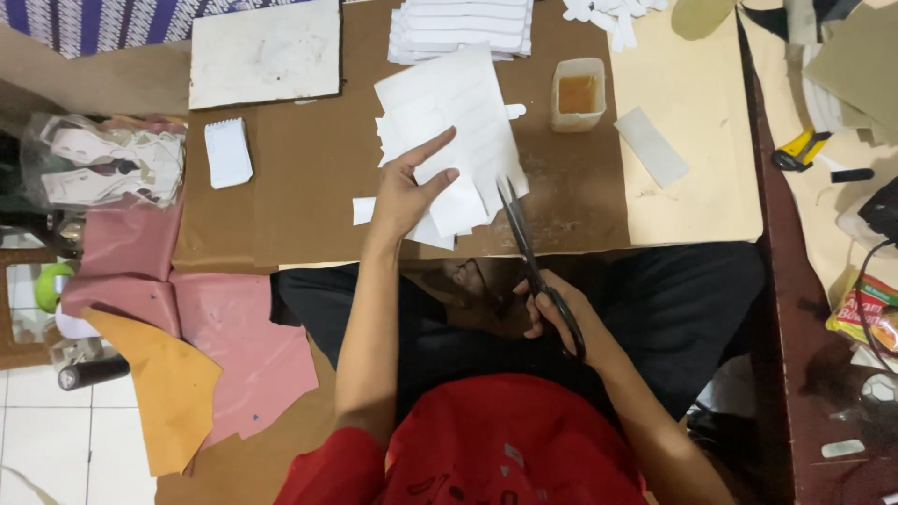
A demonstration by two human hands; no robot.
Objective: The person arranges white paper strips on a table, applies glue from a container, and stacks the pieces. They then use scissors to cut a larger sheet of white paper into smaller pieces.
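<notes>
My left hand holds a white sheet of material up over the brown board, thumb and fingers pinching its lower left part. My right hand grips black scissors, their blades pointing up and away and meeting the sheet's lower right edge. Several small white offcuts lie on the board beneath the sheet.
A stack of white cut pieces and a small plastic tub of amber liquid stand at the back. A white board and a small notepad lie left. Pink and orange sheets lie on the left floor side.
</notes>
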